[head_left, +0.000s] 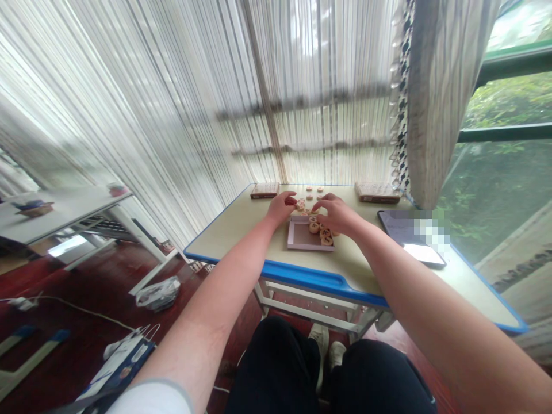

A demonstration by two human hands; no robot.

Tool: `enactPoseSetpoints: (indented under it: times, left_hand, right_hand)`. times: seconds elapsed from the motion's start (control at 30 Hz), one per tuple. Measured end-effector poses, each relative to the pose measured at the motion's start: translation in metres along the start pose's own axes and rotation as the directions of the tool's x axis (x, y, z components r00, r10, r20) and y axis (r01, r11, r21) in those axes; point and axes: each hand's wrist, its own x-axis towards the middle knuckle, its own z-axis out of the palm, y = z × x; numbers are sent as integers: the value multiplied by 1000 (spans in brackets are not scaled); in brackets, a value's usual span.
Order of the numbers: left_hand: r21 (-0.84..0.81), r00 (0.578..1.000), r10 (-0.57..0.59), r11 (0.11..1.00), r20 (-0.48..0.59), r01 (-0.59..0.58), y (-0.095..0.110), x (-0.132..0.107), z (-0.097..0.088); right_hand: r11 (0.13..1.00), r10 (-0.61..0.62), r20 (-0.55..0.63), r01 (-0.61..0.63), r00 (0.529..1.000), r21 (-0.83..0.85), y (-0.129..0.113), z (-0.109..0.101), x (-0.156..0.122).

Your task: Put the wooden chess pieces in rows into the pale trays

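Several round wooden Chinese chess pieces (314,227) with dark characters lie in the right part of a shallow, open box (295,238) on the desk. More loose pieces (309,197) are spread on the desktop behind it. My left hand (282,207) is at the box's far left, fingers curved and apart beside a few loose pieces. Over the box's far right corner reaches my right hand (335,213), its thumb and index finger spread apart near pieces. It partly covers the pieces under it.
Flat brown boxes lie at the desk's back left (265,190) and back right (377,192). A dark tablet-like device (399,224) and a bright-screened phone (424,255) rest at right. The desk (228,236) has a blue edge (302,277). Curtains (172,86) hang behind.
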Motion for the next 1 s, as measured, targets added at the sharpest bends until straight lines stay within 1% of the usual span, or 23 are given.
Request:
enactPoseSetpoints:
  times: [0.07,0.2,0.33,0.43,0.53,0.67,0.77,0.93,1.0]
  left_hand:
    - [-77,999,-20,997,30,23,3,0,0]
    - [-218,990,-43,973,134,72,12,-4,-4]
    - [-270,978,-34,959,206,91,25,-11,-10]
    - [-268,954,-27,957,300,111,29,-16,-11]
    - [-182,924,8,981,383,67,27,-17,-10]
    - [-4,907,58,998,417,-62,22,-16,-10]
    - [89,912,76,989,404,-122,22,-14,-11]
    - [264,951,116,945,286,-195,23,-14,-11]
    - [312,951,123,926,283,-213,24,-15,-12]
  right_hand:
    - [1000,2,7,-2,1000,1,0,0,0]
    - [1000,4,3,-4,1000,-7,0,-1,0]
    - [999,29,-30,-29,999,-14,1,-1,0]
    - [999,38,-31,-39,999,-14,2,-1,0]
    - [999,29,-24,-30,999,-15,2,-1,0]
    - [999,33,-41,-34,999,-19,0,-2,-1]
    - [999,42,-67,-42,997,-3,0,-1,0]
    - [999,50,-59,-51,997,-6,4,1,0]
    - [999,47,-47,-48,998,-13,5,1,1]
